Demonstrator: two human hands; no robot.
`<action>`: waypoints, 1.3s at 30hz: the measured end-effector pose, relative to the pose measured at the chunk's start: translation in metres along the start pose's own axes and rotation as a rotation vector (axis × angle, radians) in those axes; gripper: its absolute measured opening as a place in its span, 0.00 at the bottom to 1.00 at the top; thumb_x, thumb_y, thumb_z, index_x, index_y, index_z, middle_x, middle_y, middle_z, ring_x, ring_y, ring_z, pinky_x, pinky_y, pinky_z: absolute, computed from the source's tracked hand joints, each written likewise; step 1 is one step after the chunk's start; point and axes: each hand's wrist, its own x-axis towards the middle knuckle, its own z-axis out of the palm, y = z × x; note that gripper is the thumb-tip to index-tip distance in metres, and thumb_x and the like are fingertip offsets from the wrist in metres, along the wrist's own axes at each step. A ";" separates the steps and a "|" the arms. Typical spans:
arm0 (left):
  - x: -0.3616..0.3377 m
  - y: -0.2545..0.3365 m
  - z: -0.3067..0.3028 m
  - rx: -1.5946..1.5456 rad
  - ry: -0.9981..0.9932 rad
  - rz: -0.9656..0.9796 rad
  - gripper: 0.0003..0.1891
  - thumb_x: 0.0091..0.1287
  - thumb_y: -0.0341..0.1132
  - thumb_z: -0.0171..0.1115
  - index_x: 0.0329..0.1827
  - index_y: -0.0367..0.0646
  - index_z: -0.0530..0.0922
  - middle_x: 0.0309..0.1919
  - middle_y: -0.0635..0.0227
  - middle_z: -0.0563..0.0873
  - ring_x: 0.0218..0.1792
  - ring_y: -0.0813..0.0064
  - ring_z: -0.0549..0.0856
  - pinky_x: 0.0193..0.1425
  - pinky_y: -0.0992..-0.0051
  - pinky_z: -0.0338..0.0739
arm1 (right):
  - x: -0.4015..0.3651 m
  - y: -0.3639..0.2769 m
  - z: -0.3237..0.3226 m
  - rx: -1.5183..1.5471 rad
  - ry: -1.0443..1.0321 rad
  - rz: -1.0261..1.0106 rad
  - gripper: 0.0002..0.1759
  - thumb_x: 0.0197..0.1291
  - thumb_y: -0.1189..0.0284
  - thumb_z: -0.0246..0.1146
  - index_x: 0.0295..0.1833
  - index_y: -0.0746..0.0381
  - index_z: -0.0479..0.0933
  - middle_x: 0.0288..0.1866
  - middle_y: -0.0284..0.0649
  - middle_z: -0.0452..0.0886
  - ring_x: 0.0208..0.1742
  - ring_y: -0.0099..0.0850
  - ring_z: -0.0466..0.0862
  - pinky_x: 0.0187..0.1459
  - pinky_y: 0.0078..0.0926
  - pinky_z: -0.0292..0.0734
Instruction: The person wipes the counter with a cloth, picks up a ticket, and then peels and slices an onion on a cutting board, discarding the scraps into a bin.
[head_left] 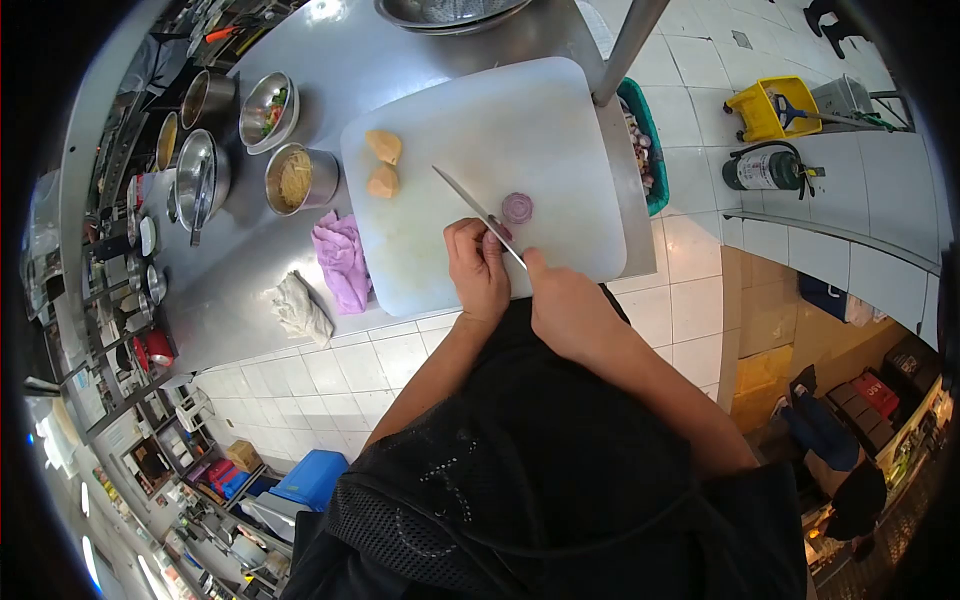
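Observation:
My right hand (568, 305) is closed round the handle of a kitchen knife (462, 193), whose blade points up and left over the white cutting board (480, 110). With curled fingers, my left hand (476, 262) grips a piece of red onion (502, 229) under the blade, mostly hidden by fingers and knife. Just beyond lies a round cut piece of red onion (517, 208), purple with pale rings. Two peeled, pale orange pieces, one farther (384, 146) and one nearer (383, 181), rest at the board's left side.
Left of the board are a purple cloth (341, 262), a whitish cloth (301, 309), a pot of pale shreds (296, 182) and a bowl of chopped vegetables (270, 112). A metal colander (450, 12) stands at the back. A green basket (655, 150) sits beyond the table's right edge.

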 end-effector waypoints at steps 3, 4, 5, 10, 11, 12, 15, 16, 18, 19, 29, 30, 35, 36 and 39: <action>0.003 0.003 -0.002 0.102 -0.014 0.075 0.08 0.82 0.34 0.59 0.55 0.38 0.76 0.54 0.54 0.79 0.50 0.54 0.83 0.55 0.61 0.80 | 0.026 0.018 0.026 -0.004 0.056 -0.012 0.17 0.66 0.80 0.57 0.59 0.70 0.69 0.36 0.63 0.86 0.42 0.64 0.88 0.47 0.63 0.82; 0.003 0.003 -0.002 0.092 -0.010 0.062 0.08 0.82 0.34 0.59 0.55 0.38 0.76 0.54 0.53 0.79 0.51 0.52 0.83 0.56 0.60 0.80 | 0.030 0.022 0.030 0.003 0.098 -0.018 0.17 0.66 0.79 0.57 0.60 0.70 0.69 0.36 0.63 0.86 0.42 0.64 0.88 0.47 0.63 0.82; 0.002 0.002 -0.002 0.082 -0.004 0.046 0.09 0.82 0.34 0.60 0.55 0.38 0.77 0.54 0.53 0.79 0.52 0.51 0.83 0.57 0.59 0.79 | 0.033 0.026 0.032 -0.002 0.104 -0.025 0.17 0.66 0.79 0.57 0.60 0.70 0.69 0.36 0.63 0.86 0.42 0.64 0.88 0.47 0.63 0.82; 0.000 0.005 0.000 0.007 0.014 -0.034 0.09 0.83 0.36 0.59 0.55 0.38 0.77 0.54 0.54 0.78 0.50 0.55 0.82 0.57 0.61 0.79 | 0.036 0.045 0.029 0.123 0.155 -0.090 0.17 0.71 0.76 0.58 0.63 0.69 0.70 0.33 0.65 0.84 0.40 0.67 0.85 0.45 0.64 0.78; 0.000 0.007 -0.001 -0.028 -0.001 -0.081 0.10 0.83 0.36 0.58 0.55 0.38 0.76 0.54 0.55 0.78 0.50 0.57 0.82 0.57 0.62 0.79 | 0.035 0.050 0.025 0.121 0.169 -0.099 0.17 0.71 0.76 0.58 0.63 0.69 0.70 0.33 0.65 0.84 0.40 0.67 0.85 0.45 0.64 0.78; -0.001 0.005 -0.002 -0.030 0.001 -0.066 0.10 0.83 0.36 0.58 0.55 0.38 0.76 0.54 0.55 0.78 0.50 0.57 0.82 0.57 0.62 0.79 | 0.030 0.051 0.018 0.158 0.149 -0.135 0.17 0.72 0.76 0.58 0.64 0.68 0.71 0.34 0.65 0.84 0.41 0.67 0.85 0.45 0.63 0.77; -0.001 -0.002 -0.001 -0.098 0.015 -0.074 0.10 0.84 0.36 0.58 0.55 0.38 0.76 0.55 0.55 0.76 0.50 0.61 0.81 0.55 0.64 0.79 | 0.006 0.045 0.000 0.192 0.170 -0.155 0.18 0.73 0.76 0.58 0.66 0.66 0.72 0.34 0.64 0.84 0.40 0.67 0.85 0.46 0.61 0.76; 0.001 -0.003 -0.002 -0.043 0.024 -0.026 0.10 0.84 0.36 0.58 0.55 0.38 0.76 0.55 0.55 0.76 0.50 0.62 0.81 0.54 0.65 0.79 | -0.005 0.040 -0.007 0.191 0.201 -0.131 0.19 0.74 0.75 0.58 0.68 0.65 0.72 0.34 0.63 0.84 0.40 0.66 0.84 0.46 0.60 0.76; 0.001 -0.004 -0.001 0.013 0.031 0.019 0.10 0.84 0.36 0.57 0.55 0.37 0.76 0.55 0.55 0.76 0.50 0.62 0.81 0.53 0.66 0.79 | -0.023 0.036 -0.017 0.197 0.178 -0.077 0.20 0.75 0.75 0.58 0.70 0.65 0.72 0.34 0.63 0.84 0.41 0.66 0.85 0.46 0.60 0.76; 0.000 -0.004 -0.001 -0.022 0.025 -0.010 0.09 0.84 0.35 0.57 0.55 0.37 0.76 0.55 0.55 0.76 0.50 0.62 0.80 0.53 0.65 0.79 | -0.031 0.036 -0.018 0.208 0.154 -0.020 0.22 0.75 0.75 0.58 0.72 0.64 0.72 0.35 0.63 0.84 0.41 0.65 0.85 0.47 0.59 0.76; 0.000 -0.004 -0.001 -0.031 0.038 0.046 0.08 0.82 0.32 0.58 0.54 0.37 0.76 0.60 0.54 0.77 0.53 0.63 0.81 0.54 0.67 0.79 | -0.068 0.043 -0.007 0.173 0.126 -0.034 0.22 0.75 0.71 0.57 0.70 0.66 0.73 0.40 0.64 0.87 0.44 0.64 0.87 0.50 0.63 0.79; 0.002 -0.001 -0.002 -0.033 0.036 0.051 0.08 0.82 0.32 0.58 0.54 0.37 0.76 0.60 0.54 0.77 0.53 0.63 0.81 0.54 0.67 0.79 | -0.070 0.040 -0.011 0.181 0.128 -0.017 0.21 0.75 0.71 0.57 0.70 0.66 0.73 0.40 0.64 0.87 0.44 0.64 0.87 0.50 0.63 0.79; 0.010 -0.001 -0.030 -0.156 -0.080 -0.131 0.13 0.71 0.20 0.55 0.56 0.38 0.79 0.59 0.58 0.83 0.56 0.67 0.82 0.57 0.67 0.79 | -0.072 0.047 -0.018 0.194 0.185 0.052 0.20 0.75 0.71 0.57 0.68 0.66 0.74 0.40 0.65 0.87 0.45 0.65 0.86 0.51 0.64 0.79; 0.011 -0.005 -0.034 -0.153 -0.065 -0.059 0.18 0.65 0.18 0.54 0.57 0.37 0.81 0.54 0.58 0.86 0.54 0.62 0.83 0.59 0.63 0.79 | -0.069 0.056 -0.014 0.203 0.244 0.041 0.20 0.75 0.72 0.57 0.69 0.66 0.73 0.40 0.66 0.86 0.45 0.66 0.86 0.50 0.64 0.79; 0.014 -0.008 -0.048 0.201 -0.113 0.045 0.17 0.64 0.18 0.56 0.54 0.36 0.82 0.54 0.56 0.87 0.53 0.55 0.84 0.60 0.59 0.79 | -0.062 0.077 -0.013 0.179 0.297 0.046 0.21 0.75 0.72 0.56 0.70 0.66 0.72 0.41 0.68 0.86 0.45 0.68 0.86 0.50 0.65 0.79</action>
